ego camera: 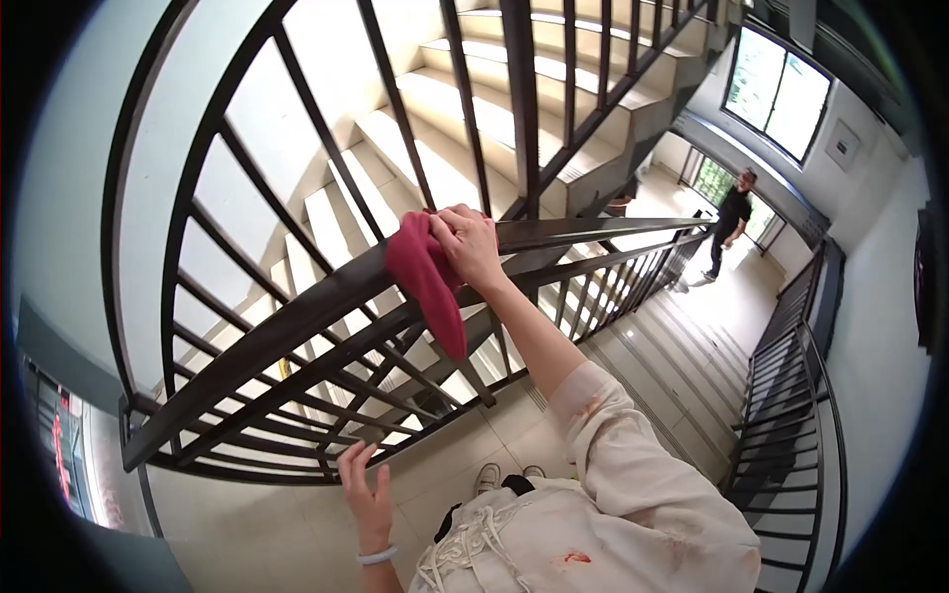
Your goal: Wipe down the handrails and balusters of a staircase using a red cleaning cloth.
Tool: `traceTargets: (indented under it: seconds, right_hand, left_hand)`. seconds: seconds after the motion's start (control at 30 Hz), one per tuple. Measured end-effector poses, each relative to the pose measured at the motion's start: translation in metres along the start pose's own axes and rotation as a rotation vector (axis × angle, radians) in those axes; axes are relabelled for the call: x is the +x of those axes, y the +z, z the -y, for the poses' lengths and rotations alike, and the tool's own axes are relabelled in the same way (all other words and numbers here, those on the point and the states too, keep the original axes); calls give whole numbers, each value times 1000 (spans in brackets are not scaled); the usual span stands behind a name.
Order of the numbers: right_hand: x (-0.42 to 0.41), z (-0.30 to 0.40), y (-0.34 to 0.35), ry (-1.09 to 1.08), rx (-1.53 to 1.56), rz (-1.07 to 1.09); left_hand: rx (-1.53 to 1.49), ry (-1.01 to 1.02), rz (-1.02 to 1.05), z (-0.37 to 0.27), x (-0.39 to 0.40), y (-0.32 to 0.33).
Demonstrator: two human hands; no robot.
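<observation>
My right hand (468,248) grips a crumpled red cloth (430,285) and presses it onto the top of the dark metal handrail (311,300). One end of the cloth hangs down over the near side of the rail. Lower and to the left, my left hand (367,485) is raised in the air beside the railing's lower bars, with its fingers apart and nothing in it. A light band circles the left wrist.
A tiled flight of stairs (667,378) descends at the right towards a landing where a person in dark clothes (732,215) stands. Another flight (474,118) rises behind the railing. A second railing (786,415) runs along the right wall, and a window (777,93) is above.
</observation>
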State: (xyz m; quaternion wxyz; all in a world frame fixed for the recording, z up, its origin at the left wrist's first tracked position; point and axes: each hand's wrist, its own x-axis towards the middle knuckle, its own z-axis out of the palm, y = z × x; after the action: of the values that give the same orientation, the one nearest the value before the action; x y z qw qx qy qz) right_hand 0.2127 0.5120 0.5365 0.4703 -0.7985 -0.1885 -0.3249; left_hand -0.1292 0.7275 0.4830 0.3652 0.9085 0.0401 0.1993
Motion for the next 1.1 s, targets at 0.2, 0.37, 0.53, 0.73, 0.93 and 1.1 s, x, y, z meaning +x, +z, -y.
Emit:
traceTargets:
  seconds: [0.2, 0.37, 0.53, 0.73, 0.93, 1.1]
  right_hand:
    - [-33, -208, -85, 602, -561, 73]
    - [-29, -186, -86, 864, -400, -55]
    - [-18, -46, -23, 325, -231, -12]
    - [-6, 82, 15, -294, -108, 130]
    - [29, 57, -16, 141, -288, 501]
    - [18, 134, 43, -184, -452, 473]
  left_hand:
    - [-107, -109, 79, 55, -52, 19]
    - [-59, -158, 148, 51, -41, 24]
    - [-182, -156, 208, 37, 5, 35]
    - [-91, 124, 268, -30, 44, 49]
    - [-106, -105, 171, 10, -21, 30]
    - [-223, -442, 85, 12, -57, 12]
